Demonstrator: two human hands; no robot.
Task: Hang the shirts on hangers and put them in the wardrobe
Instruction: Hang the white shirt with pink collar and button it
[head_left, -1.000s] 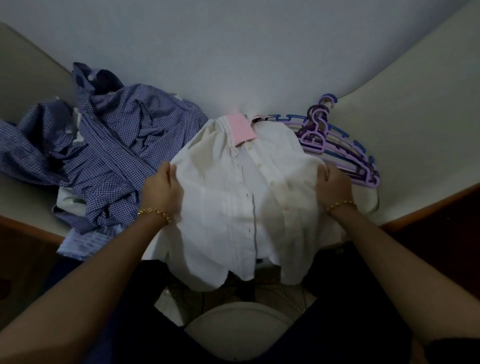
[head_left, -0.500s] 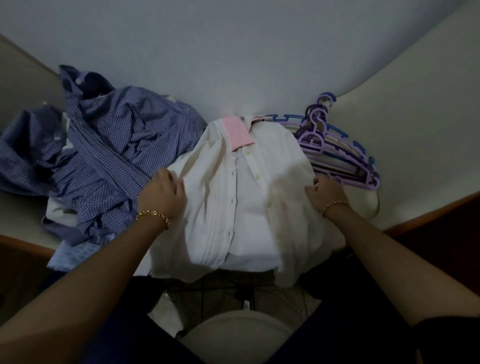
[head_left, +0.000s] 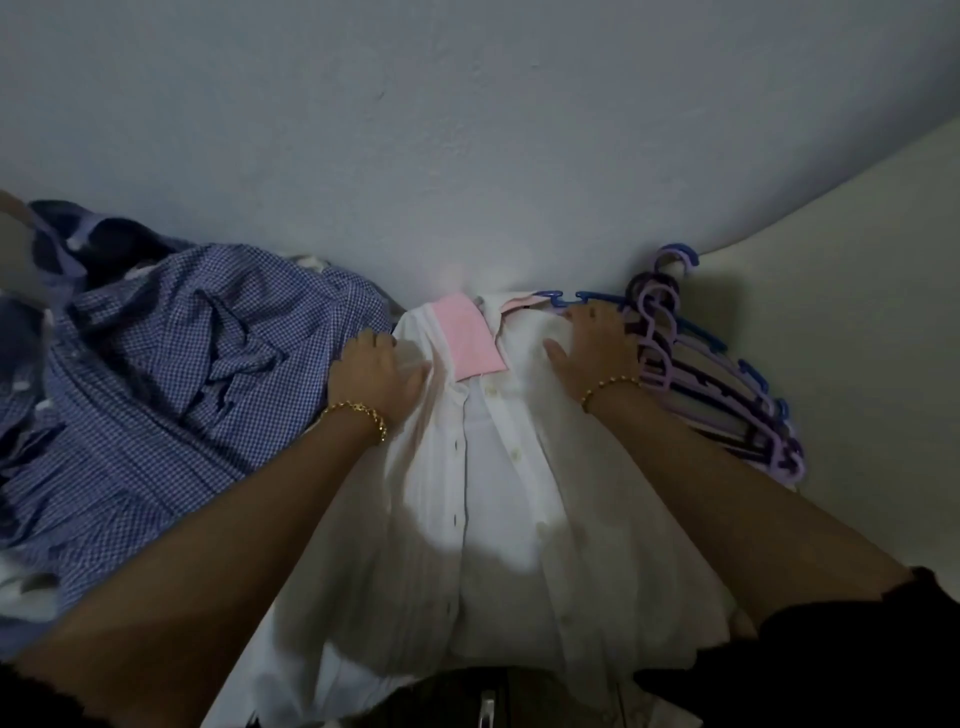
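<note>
The white shirt (head_left: 498, 519) lies front-up across the desk (head_left: 857, 364), collar at the far edge. Left hand (head_left: 376, 374) pinches its shoulder fabric; right hand (head_left: 587, 348) presses flat, fingers spread. Hangers (head_left: 727, 384) (purple, blue) lie just right; checked shirts (head_left: 171, 395) left.

A white shirt (head_left: 498, 519) with a pink inner collar (head_left: 470, 340) lies beside blue-and-white checked shirts (head_left: 171, 384) and purple and blue hangers (head_left: 711, 374), gold bracelets (head_left: 358, 413) on both wrists.
</note>
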